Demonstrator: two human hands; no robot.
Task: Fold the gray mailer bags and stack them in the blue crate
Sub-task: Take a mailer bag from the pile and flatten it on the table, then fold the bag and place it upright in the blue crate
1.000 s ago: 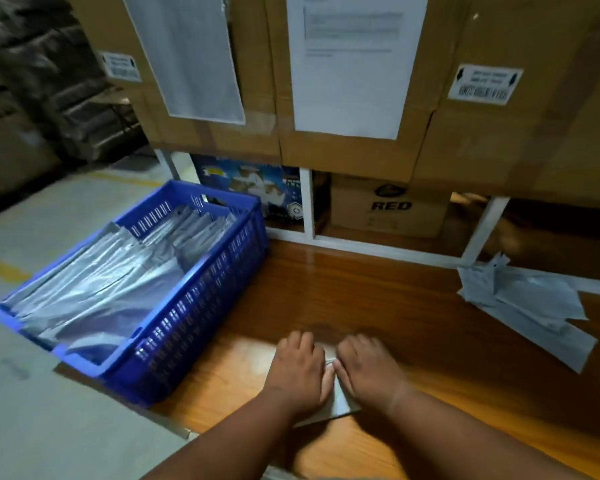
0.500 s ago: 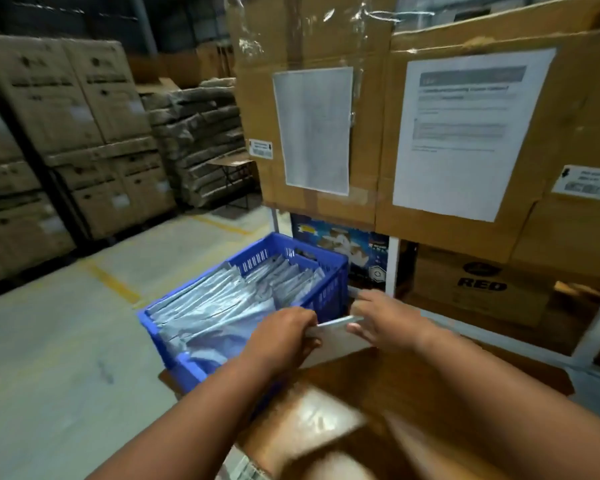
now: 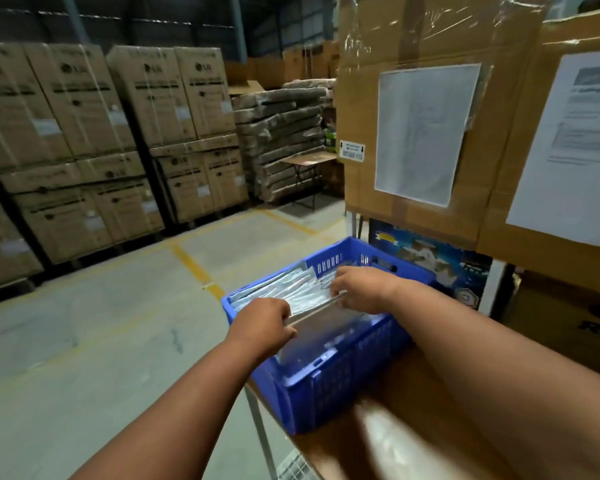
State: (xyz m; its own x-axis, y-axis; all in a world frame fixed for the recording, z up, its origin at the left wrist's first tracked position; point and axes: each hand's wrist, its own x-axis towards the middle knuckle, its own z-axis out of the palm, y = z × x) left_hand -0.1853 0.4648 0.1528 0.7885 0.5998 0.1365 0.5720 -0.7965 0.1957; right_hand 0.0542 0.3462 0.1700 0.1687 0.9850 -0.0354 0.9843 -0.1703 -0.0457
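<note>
Both grips pinch the folded gray plastic mailer bag [image 3: 321, 315] by its ends, left hand [image 3: 261, 323] nearer, right hand [image 3: 357, 289] farther; its long axis hangs over the blue slotted plastic crate [image 3: 343, 386], so it probably just drops straight down.

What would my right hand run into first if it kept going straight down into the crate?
Most likely the stacked gray mailer bags in the blue crate under the right hand, though the depth is hard to judge.
</note>
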